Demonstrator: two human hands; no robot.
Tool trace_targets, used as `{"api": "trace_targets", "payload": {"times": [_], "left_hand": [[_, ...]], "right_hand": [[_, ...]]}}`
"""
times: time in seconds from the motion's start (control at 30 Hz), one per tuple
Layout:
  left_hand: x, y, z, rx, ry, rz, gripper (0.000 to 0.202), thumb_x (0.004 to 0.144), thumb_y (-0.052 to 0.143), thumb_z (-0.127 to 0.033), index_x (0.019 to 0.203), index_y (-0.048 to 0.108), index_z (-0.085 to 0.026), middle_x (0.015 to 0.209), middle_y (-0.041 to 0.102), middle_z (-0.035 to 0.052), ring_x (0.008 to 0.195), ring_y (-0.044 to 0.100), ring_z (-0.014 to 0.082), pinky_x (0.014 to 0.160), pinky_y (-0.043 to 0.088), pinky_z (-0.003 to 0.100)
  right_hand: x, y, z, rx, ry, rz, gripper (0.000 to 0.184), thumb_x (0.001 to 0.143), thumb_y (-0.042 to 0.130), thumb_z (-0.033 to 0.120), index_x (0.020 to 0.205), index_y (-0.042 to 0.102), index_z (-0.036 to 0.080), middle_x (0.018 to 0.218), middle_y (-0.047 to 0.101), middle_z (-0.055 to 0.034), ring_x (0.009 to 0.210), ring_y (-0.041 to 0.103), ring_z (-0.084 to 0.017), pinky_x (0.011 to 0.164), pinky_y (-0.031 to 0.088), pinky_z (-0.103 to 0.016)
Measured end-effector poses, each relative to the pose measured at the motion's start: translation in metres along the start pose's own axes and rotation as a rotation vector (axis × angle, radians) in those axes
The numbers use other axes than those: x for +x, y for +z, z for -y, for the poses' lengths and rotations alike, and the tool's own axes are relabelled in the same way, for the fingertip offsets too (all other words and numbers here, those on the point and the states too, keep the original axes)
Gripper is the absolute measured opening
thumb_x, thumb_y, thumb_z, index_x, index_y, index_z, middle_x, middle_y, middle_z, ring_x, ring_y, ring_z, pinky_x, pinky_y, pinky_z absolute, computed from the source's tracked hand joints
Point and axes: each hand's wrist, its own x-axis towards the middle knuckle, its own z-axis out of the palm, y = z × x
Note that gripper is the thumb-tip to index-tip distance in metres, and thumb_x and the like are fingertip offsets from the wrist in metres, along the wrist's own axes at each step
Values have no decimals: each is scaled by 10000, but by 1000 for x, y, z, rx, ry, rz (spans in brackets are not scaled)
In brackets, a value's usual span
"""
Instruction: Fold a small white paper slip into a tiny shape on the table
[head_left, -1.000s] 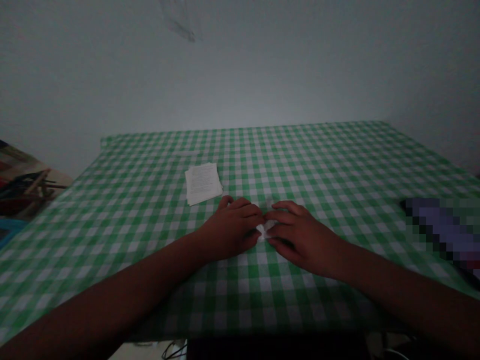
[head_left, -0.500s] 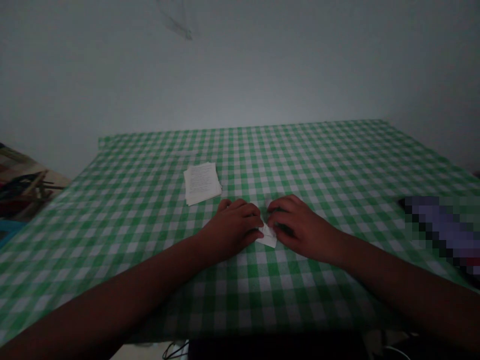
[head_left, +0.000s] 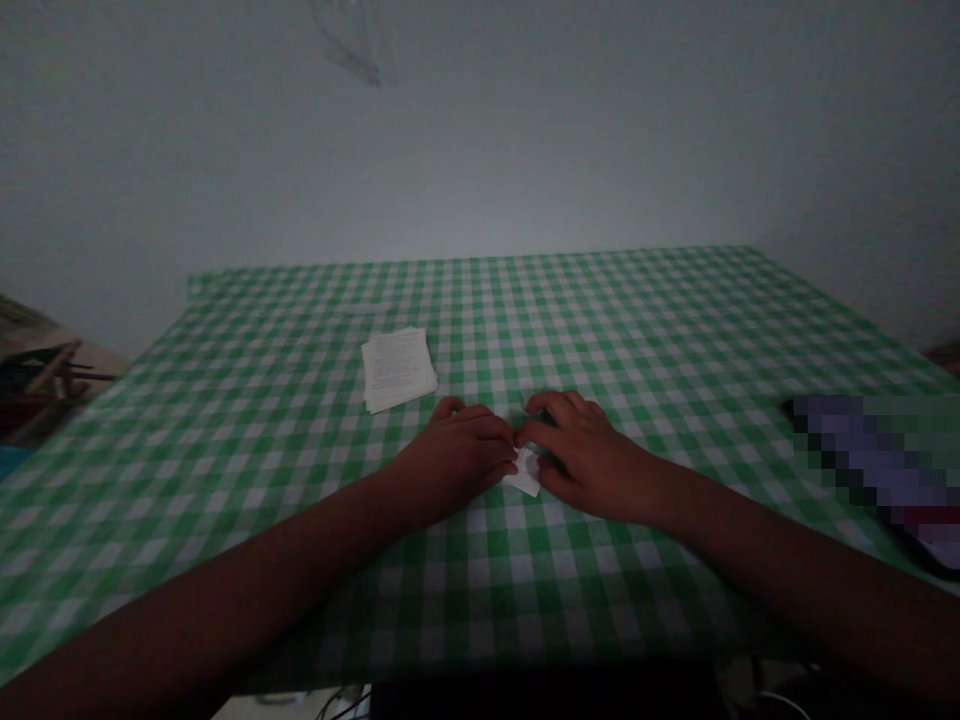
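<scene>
A small folded piece of white paper [head_left: 528, 474] lies on the checked tablecloth between my two hands. My left hand [head_left: 466, 452] has its fingers closed on the paper's left side, with the thumb low on it. From the other side my right hand [head_left: 581, 452] reaches in, its index fingertip at the paper's upper edge by the left fingers and its thumb at the right edge. Those right fingers are curled and partly apart. Fingers cover the upper part of the paper.
A stack of printed paper sheets [head_left: 400, 368] lies beyond my left hand. At the right edge rests a dark, pixelated flat object [head_left: 885, 465]. The green and white tablecloth [head_left: 637, 330] runs back to a grey wall [head_left: 480, 150]. Cables [head_left: 346, 703] show below the front edge.
My right index finger has moved left to the left fingertips, over the paper's top. The right thumb and fingers have spread a little. The whole view has shifted slightly.
</scene>
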Motion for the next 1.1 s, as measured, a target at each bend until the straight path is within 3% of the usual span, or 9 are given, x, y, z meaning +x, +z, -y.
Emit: {"api": "trace_targets", "payload": {"times": [0.37,0.7,0.9,1.1], "left_hand": [[-1,-9,-7,138,33,40,125,971,587,-288,954,704,-245,1152,690,4,1099,549,220,915,282,424],[-1,-7,-15,143,-52,8,231,888,689,-444,969,721,-229,1092,697,26,1063,553,247,918,284,445],[2,-2,-22,125,-124,-42,264,836,733,-475,866,716,-213,1036,706,35,1021,556,246,904,285,453],[1,-5,-29,117,-150,-14,274,823,731,-453,932,704,-203,1049,694,57,1035,553,269,911,301,471]], "right_hand": [[-10,-14,-1,-67,-40,25,239,938,547,259,1099,723,266,1310,554,-119,1211,452,-339,954,421,-550],[-20,-29,10,-173,-64,105,229,952,534,254,961,763,250,1321,613,-99,1216,471,-365,932,399,-585],[-19,-25,5,-145,-59,82,191,929,566,240,939,757,241,1330,610,-99,1218,476,-358,932,410,-564],[-13,-19,3,-124,-70,36,178,933,557,220,933,735,216,1271,632,-97,1132,529,-312,908,426,-507]]}}
